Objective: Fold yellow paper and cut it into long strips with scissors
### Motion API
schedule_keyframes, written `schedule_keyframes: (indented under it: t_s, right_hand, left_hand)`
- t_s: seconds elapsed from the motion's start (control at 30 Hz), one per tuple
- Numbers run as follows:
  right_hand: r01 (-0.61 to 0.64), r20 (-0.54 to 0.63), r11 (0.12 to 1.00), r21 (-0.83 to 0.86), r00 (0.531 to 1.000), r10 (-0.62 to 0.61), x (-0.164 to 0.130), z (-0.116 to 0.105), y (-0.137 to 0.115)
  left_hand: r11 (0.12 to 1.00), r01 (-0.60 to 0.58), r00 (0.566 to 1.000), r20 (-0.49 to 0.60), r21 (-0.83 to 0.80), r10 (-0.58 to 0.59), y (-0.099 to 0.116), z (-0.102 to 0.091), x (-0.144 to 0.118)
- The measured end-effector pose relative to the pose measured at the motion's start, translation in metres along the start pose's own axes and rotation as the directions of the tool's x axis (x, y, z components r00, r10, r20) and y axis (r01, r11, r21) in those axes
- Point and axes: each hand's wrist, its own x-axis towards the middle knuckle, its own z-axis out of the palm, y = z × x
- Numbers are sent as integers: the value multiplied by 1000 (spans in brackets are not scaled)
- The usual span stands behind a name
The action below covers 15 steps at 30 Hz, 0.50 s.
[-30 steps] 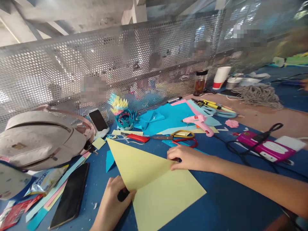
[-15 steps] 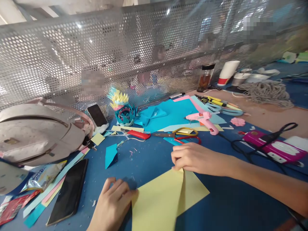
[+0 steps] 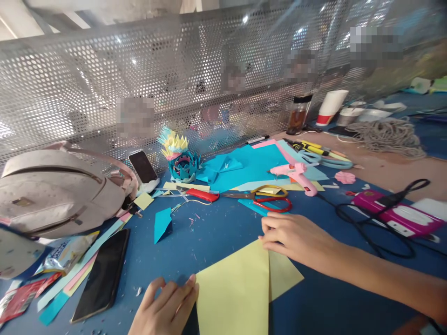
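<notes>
A sheet of yellow paper (image 3: 233, 288) lies folded over on the blue table, with a second flap showing at its right side. My right hand (image 3: 296, 238) pinches the paper at its top corner, fingers bent together. At the paper's left corner, my left hand (image 3: 165, 307) has its curled fingers closed on the edge. Beyond the right hand lie scissors (image 3: 256, 193) with one yellow and one red handle. Left of them is a red utility knife (image 3: 202, 195). A folded blue paper piece (image 3: 163, 224) rests above the left hand.
A pink glue gun (image 3: 296, 174) lies on blue paper sheets (image 3: 254, 160). Behind stands a paper lotus-like model (image 3: 183, 165). A magenta power strip (image 3: 394, 211) with black cable is at right. A phone (image 3: 103, 274), snack packets and a backpack (image 3: 56, 190) occupy the left.
My right hand has moved slightly right with the paper's top corner, and the fold edge now lies straighter and flatter. My left hand has shifted slightly down, its fingers a little more spread.
</notes>
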Motion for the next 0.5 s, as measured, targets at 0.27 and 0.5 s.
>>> schedule_keyframes:
  t_s: [0.27,0.5]
  right_hand:
    - [-136,28,982,131,991,133,1,8,6]
    - [-159,86,968,193,986,145,5,4,7]
  left_hand:
    - [999,6,1000,-22,-51,-7,-1,-2,7]
    - [995,-61,996,58,-77,66,-8,-7,16]
